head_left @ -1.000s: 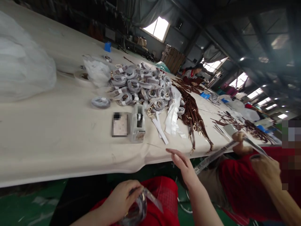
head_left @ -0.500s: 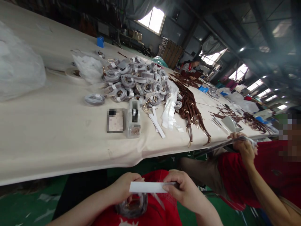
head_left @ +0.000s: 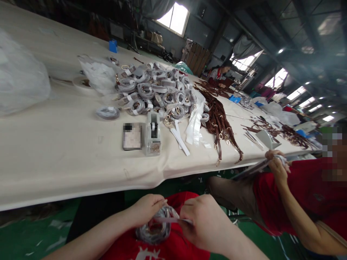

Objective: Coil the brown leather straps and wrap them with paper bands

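Observation:
In my lap, a coiled strap in clear plastic (head_left: 151,236) hangs from my left hand (head_left: 150,206), whose fingers are closed on its upper side. A narrow white paper strip (head_left: 168,219) crosses the top of the coil, seen nearly edge-on. My right hand (head_left: 200,218) pinches the strip's right end, with its back toward me. On the table edge ahead stand a tape dispenser (head_left: 153,139) and a flat square object (head_left: 132,136), blurred out. More white strips (head_left: 180,141) lie right of the dispenser.
Behind the dispenser is a heap of plastic-wrapped coiled straps (head_left: 159,88); one wrapped coil (head_left: 107,112) lies apart. Brown straps with buckles (head_left: 218,122) drape toward the table edge. A large plastic bag (head_left: 21,76) is at left. A co-worker in a red shirt (head_left: 287,195) sits close on my right.
My right hand has turned over and come nearer the coil, bringing the white strip from flat, facing me, to nearly edge-on across it. My left hand keeps hold of the coil.

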`<state>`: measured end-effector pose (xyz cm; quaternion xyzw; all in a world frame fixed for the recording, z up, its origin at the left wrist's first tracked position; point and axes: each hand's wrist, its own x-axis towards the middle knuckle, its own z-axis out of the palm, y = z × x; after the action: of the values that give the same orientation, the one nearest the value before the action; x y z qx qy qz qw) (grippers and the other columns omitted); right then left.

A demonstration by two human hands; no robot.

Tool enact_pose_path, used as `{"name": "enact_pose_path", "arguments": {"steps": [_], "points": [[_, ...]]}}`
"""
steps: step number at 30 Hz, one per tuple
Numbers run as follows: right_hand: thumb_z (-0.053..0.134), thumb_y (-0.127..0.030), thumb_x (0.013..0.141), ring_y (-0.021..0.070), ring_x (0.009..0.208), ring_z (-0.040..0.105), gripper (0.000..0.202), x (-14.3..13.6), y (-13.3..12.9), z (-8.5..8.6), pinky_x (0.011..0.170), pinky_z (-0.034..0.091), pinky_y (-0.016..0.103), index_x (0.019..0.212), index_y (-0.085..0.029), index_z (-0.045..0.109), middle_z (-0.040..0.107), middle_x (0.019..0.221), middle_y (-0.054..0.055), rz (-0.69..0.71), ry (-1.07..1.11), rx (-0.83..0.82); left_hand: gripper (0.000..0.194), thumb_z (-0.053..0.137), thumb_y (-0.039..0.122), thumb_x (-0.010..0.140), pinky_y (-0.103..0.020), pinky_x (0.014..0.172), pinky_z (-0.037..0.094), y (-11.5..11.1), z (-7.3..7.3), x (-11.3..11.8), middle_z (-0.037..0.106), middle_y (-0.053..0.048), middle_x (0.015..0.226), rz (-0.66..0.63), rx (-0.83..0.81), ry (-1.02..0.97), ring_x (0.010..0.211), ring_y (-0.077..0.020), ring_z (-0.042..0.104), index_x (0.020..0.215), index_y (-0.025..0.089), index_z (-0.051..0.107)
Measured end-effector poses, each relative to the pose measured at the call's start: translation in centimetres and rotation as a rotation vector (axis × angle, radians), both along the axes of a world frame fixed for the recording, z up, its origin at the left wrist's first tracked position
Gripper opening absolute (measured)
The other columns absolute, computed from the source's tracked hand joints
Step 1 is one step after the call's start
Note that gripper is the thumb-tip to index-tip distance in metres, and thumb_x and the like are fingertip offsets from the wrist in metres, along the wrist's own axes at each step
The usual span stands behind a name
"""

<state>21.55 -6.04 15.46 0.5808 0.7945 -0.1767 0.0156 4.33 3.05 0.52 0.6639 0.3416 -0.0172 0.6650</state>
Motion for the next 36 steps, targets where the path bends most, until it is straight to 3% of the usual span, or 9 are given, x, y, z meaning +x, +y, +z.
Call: {"name": "enact_pose_path", "arguments": {"steps": [6,12,17,19,23,28,32,36], "points": [[0.060,-0.019,0.080,0.0175,0.056,0.059,0.010,-1.5,0.4,-0.1,0.050,0.028,0.032,0.074,-0.020,0.068,0.073,0.070,0.003,0.153,-0.104,0.022,0.057,0.036,0.066,0.085,-0.026,0.043,0.036,0.1,0.1,0.0,0.060,-0.001,0.062,-0.011,0.054,0.020,0.047,-0.0184,0.057,0.084,0.018,0.065],[0.062,-0.019,0.077,0.0212,0.060,0.066,0.008,-3.6,0.9,-2.4,0.047,0.033,0.031,0.077,-0.018,0.070,0.076,0.074,0.007,0.180,-0.158,-0.011,0.050,0.034,0.058,0.089,-0.025,0.042,0.036,0.0,0.5,-0.1,0.063,-0.002,0.064,-0.019,0.075,0.029,0.046,-0.0186,0.058,0.086,0.018,0.063],[0.061,-0.017,0.077,0.0238,0.067,0.070,0.017,-4.4,1.5,-5.1,0.054,0.040,0.029,0.090,-0.013,0.072,0.077,0.083,0.011,0.049,-0.129,-0.009,0.040,0.040,0.049,0.089,-0.024,0.057,0.038,0.3,1.1,-0.3,0.061,-0.001,0.067,-0.024,0.171,-0.016,0.067,-0.0197,0.058,0.070,0.019,0.060],[0.063,-0.018,0.078,0.0237,0.069,0.071,0.014,-3.9,1.5,-5.7,0.056,0.041,0.029,0.087,-0.014,0.072,0.077,0.083,0.010,-0.027,-0.080,-0.008,0.037,0.042,0.044,0.088,-0.024,0.059,0.035,0.4,1.2,-0.4,0.058,0.000,0.066,-0.030,0.203,-0.027,0.070,-0.0194,0.055,0.065,0.019,0.057],[0.071,-0.026,0.077,0.0201,0.070,0.069,0.006,-1.6,0.7,-5.6,0.060,0.041,0.026,0.078,-0.020,0.071,0.076,0.077,0.003,-0.145,0.147,-0.041,0.042,0.038,0.046,0.091,-0.026,0.058,0.028,0.2,1.3,-0.7,0.049,0.002,0.060,-0.050,0.247,-0.030,0.062,-0.0162,0.047,0.060,0.019,0.051],[0.066,-0.017,0.085,0.0131,0.072,0.064,0.006,0.5,-0.2,-5.6,0.066,0.042,0.020,0.083,-0.021,0.070,0.071,0.077,-0.001,-0.225,0.512,-0.016,0.046,0.033,0.046,0.096,-0.026,0.063,0.031,-0.2,1.9,-1.0,0.049,0.002,0.065,-0.060,0.392,-0.085,0.065,-0.0159,0.048,0.060,0.020,0.043],[0.064,-0.023,0.089,0.0130,0.068,0.060,0.015,0.6,0.1,-7.4,0.064,0.042,0.022,0.075,-0.019,0.068,0.066,0.072,0.001,-0.423,0.638,0.109,0.048,0.028,0.044,0.101,-0.026,0.065,0.034,-0.5,2.6,-1.4,0.051,0.002,0.067,-0.080,0.443,-0.152,0.066,-0.0145,0.050,0.062,0.020,0.045],[0.066,-0.028,0.086,0.0138,0.066,0.058,0.019,-0.1,0.5,-10.0,0.062,0.042,0.023,0.071,-0.017,0.066,0.064,0.070,0.002,-0.604,0.747,0.167,0.043,0.037,0.040,0.100,-0.024,0.067,0.037,-1.1,2.9,-1.6,0.059,0.001,0.072,-0.147,0.523,-0.228,0.069,-0.0135,0.055,0.068,0.019,0.056]]}}
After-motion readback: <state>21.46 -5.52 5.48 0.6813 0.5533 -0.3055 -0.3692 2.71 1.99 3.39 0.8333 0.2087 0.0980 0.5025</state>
